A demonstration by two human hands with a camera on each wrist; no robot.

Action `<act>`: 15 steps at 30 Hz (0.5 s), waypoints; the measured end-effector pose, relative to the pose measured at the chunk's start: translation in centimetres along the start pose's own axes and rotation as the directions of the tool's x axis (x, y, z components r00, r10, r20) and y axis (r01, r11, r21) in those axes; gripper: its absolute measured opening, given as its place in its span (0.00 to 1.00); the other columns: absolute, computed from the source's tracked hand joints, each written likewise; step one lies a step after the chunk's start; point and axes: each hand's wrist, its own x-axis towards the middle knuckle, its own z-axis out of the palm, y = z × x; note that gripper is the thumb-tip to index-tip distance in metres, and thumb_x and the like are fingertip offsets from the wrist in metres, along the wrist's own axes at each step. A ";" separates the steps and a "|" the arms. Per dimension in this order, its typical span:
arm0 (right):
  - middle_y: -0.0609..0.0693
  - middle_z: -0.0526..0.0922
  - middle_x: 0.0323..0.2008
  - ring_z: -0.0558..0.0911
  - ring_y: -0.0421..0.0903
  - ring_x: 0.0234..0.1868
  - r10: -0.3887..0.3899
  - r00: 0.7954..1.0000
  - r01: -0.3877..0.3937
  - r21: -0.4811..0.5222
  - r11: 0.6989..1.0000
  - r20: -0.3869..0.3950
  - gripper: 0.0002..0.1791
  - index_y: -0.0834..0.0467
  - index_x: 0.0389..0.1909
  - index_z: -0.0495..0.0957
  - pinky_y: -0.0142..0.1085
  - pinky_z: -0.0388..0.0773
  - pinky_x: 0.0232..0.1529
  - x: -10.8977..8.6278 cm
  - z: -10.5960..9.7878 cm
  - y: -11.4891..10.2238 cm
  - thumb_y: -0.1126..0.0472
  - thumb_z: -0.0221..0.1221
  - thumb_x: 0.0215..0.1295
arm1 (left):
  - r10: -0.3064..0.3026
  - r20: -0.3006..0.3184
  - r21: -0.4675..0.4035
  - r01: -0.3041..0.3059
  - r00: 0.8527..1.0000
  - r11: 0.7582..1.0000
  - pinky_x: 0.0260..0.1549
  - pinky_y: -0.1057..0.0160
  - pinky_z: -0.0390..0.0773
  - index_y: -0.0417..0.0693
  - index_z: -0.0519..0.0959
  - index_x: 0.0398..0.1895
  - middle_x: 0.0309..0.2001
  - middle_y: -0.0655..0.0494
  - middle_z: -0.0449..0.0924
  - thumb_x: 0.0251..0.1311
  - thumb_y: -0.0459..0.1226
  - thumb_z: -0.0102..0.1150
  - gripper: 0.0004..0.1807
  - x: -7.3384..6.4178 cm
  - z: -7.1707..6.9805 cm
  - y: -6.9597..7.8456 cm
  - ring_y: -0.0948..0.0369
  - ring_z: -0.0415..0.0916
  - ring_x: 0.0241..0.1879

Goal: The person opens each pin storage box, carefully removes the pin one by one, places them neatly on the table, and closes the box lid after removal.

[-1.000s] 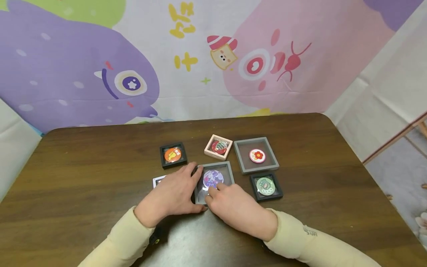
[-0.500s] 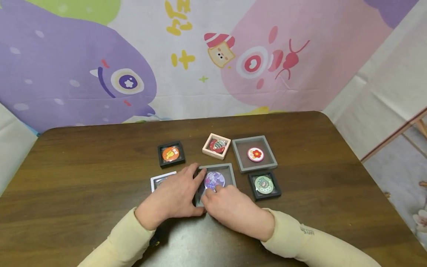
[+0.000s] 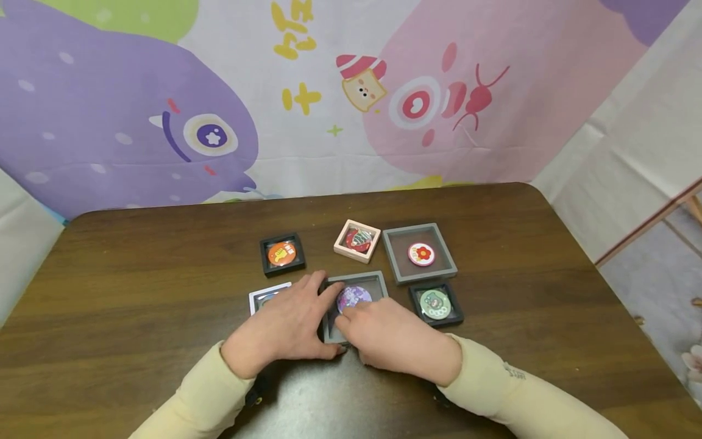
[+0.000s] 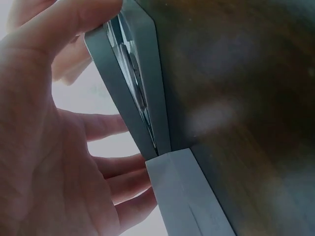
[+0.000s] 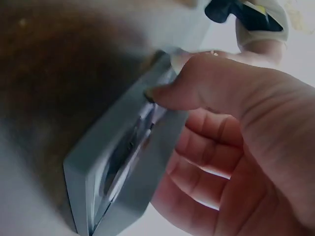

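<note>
A grey square display frame [image 3: 376, 283] with clear film inside holds a round purple badge [image 3: 351, 296]. My left hand [image 3: 285, 323] grips its left side, thumb at the near edge and index finger across the far part. My right hand [image 3: 392, 338], fingers curled, pinches the frame's near right part and covers it in the head view. Both wrist views show the grey frame [image 4: 108, 83] as two halves with a narrow gap and film between them. In the right wrist view, the thumb [image 5: 172, 96] sits at that gap, near one end of the frame.
Left of it lies a white frame [image 3: 258, 295], partly under the left hand. Behind are a black frame with an orange badge [image 3: 282, 253], a pale pink frame [image 3: 351, 252] and a larger grey frame [image 3: 395, 262]. A black frame with a green badge [image 3: 436, 303] lies right.
The grey frame has shifted slightly nearer and to the right between my hands. My right hand has moved a little to the right at its edge; the left keeps its hold.
</note>
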 end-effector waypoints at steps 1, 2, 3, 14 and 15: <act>0.44 0.79 0.30 0.81 0.42 0.31 -0.001 1.000 0.001 0.028 1.000 0.014 0.13 0.54 0.35 0.78 0.38 0.80 0.26 -0.1 -0.2 0.2 0.60 0.70 0.50 | 0.002 0.003 -0.005 -0.002 1.000 1.000 0.53 0.49 0.77 0.42 0.68 0.69 0.61 0.38 0.67 0.40 0.66 0.70 0.56 0.0 0.0 0.0 0.47 0.72 0.55; 0.44 0.79 0.31 0.81 0.42 0.32 -0.001 1.000 0.000 0.059 0.998 0.027 0.13 0.54 0.36 0.78 0.38 0.80 0.28 -0.1 -0.4 0.4 0.60 0.70 0.51 | 0.002 0.008 -0.010 -0.002 1.000 1.000 0.53 0.49 0.77 0.42 0.68 0.70 0.61 0.39 0.67 0.40 0.66 0.70 0.56 0.0 0.0 0.0 0.47 0.72 0.55; 0.44 0.80 0.32 0.81 0.42 0.33 -0.004 0.999 0.001 0.086 0.996 0.032 0.13 0.54 0.36 0.78 0.38 0.81 0.29 -0.2 -0.6 0.5 0.61 0.71 0.51 | 0.000 0.014 -0.016 0.000 1.000 1.000 0.54 0.49 0.76 0.42 0.67 0.70 0.62 0.39 0.67 0.40 0.65 0.70 0.56 0.0 -0.1 0.0 0.47 0.72 0.56; 0.42 0.79 0.34 0.76 0.38 0.31 0.007 0.997 0.016 0.281 0.959 -0.082 0.10 0.52 0.38 0.80 0.32 0.77 0.30 -1.2 -2.9 2.7 0.65 0.66 0.57 | -0.023 0.070 -0.047 0.027 0.997 0.999 0.55 0.47 0.76 0.44 0.62 0.74 0.68 0.38 0.64 0.42 0.69 0.69 0.61 0.0 -0.5 -0.2 0.46 0.68 0.62; 0.43 0.79 0.35 0.76 0.38 0.31 0.011 0.996 0.017 0.296 0.955 -0.093 0.11 0.52 0.39 0.80 0.32 0.77 0.30 -1.2 -2.9 2.9 0.67 0.66 0.56 | -0.028 0.074 -0.051 0.032 0.997 0.998 0.55 0.46 0.76 0.44 0.61 0.75 0.69 0.38 0.63 0.41 0.69 0.69 0.61 0.0 -0.5 -0.2 0.45 0.68 0.63</act>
